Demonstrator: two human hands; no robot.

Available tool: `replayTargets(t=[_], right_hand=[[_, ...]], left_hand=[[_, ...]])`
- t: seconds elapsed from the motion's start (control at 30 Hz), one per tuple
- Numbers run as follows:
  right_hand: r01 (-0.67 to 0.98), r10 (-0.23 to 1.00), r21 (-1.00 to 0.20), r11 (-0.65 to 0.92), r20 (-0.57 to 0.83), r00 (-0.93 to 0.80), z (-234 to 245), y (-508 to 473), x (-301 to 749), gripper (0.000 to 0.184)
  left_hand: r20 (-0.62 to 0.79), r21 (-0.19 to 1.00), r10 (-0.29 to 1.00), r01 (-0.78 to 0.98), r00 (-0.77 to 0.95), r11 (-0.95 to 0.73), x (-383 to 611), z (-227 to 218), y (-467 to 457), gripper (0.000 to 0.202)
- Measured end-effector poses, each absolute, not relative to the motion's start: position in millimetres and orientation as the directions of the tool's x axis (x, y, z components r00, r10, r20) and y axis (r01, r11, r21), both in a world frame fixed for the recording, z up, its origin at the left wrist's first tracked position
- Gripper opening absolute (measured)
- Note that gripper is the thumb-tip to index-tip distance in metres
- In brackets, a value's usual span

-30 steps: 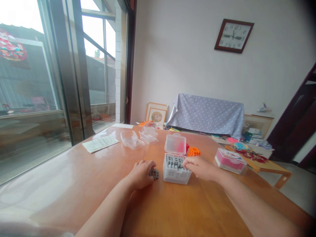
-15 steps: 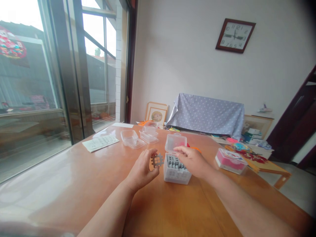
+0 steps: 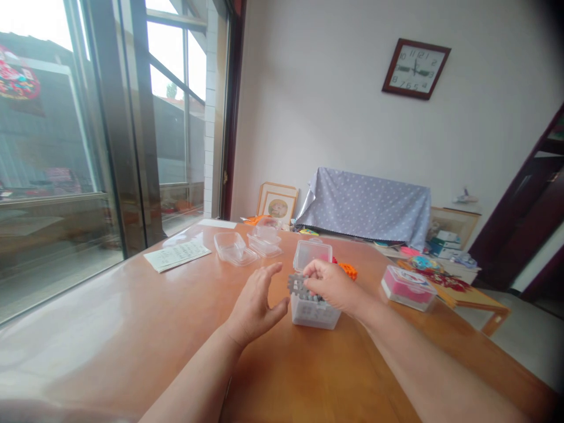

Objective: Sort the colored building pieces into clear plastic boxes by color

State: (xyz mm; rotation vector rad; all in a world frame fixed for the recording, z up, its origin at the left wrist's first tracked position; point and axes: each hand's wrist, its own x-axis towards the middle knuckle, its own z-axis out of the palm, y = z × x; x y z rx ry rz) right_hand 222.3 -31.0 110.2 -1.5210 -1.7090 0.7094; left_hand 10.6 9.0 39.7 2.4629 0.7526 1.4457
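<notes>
A clear plastic box with its lid tipped up stands on the wooden table, filled with grey pieces. My right hand hovers over the box and pinches a grey lattice piece at the box's left rim. My left hand sits just left of the box, fingers spread and empty, close to the piece but apart from it.
Several empty clear containers and a printed sheet lie toward the window. An orange piece sits behind the box, a pink-filled box to the right. A cloth-covered object, framed pictures and clutter lie beyond.
The grey lattice piece passed from my left hand to my right, which now holds it over the box. My left hand opened and stays beside the box.
</notes>
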Motion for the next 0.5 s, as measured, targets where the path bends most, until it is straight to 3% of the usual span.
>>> replayTargets(t=[0.2, 0.5], right_hand=[[0.599, 0.976, -0.787, 0.149, 0.215, 0.041, 116, -48, 272, 0.034], [0.683, 0.972, -0.711, 0.164, 0.234, 0.010, 95, -54, 302, 0.026]], left_hand=[[0.741, 0.429, 0.573, 0.408, 0.351, -0.806, 8, 37, 15, 0.061], [0.725, 0.436, 0.604, 0.459, 0.331, -0.774, 9, 35, 23, 0.055]])
